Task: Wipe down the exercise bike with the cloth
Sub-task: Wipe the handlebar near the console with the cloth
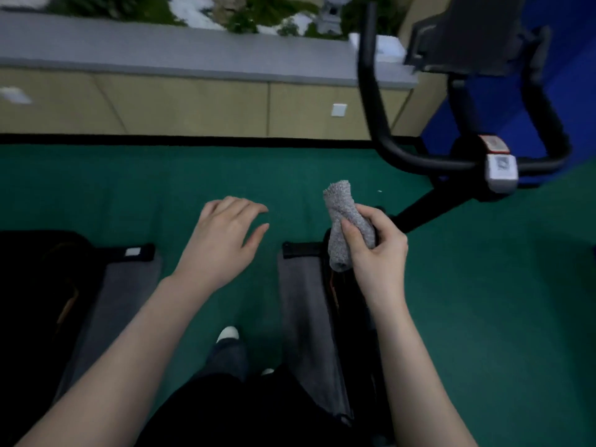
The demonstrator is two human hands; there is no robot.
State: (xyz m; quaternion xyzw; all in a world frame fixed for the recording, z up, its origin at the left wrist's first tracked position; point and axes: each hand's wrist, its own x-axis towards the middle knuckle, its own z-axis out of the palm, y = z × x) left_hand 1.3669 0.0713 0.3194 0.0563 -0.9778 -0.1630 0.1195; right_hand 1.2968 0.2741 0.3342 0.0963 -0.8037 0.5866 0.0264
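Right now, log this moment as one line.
stage: early | right hand: grips rolled grey cloth | left hand: fingers relaxed, holds nothing | exercise bike: ahead-right, cloth contact unclear

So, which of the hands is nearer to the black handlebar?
Right. The right hand, holding the cloth, is below the handlebar; the left hand is farther left, over the floor.

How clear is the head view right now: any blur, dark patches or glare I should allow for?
Head view: the cloth and right hand are fairly sharp; the plants and counter along the top are smeared; the bike's handlebar and console look soft; the lower left corner is nearly black; no glare shows.
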